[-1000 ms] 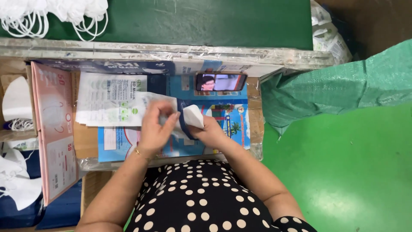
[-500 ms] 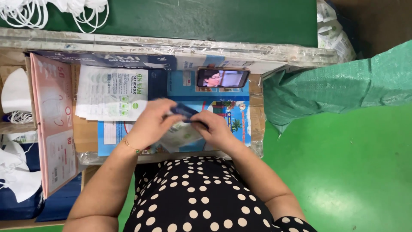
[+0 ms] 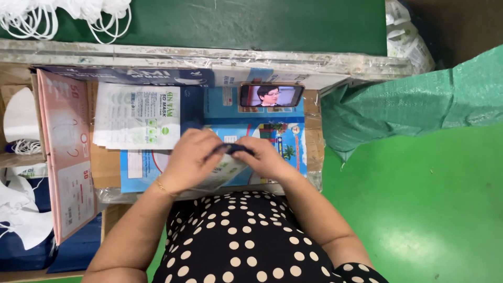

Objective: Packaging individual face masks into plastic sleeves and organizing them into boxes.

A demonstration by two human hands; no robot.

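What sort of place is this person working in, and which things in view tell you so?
Probably a small packing workshop for face masks. White masks lie heaped at the bench's far edge, a stack of printed pouches waits beside flattened cartons, and both hands hold a pouch over the bench.

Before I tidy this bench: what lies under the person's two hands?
A clear packet, pinched by left hand and right hand, lies on blue printed sheets. Its contents are hidden.
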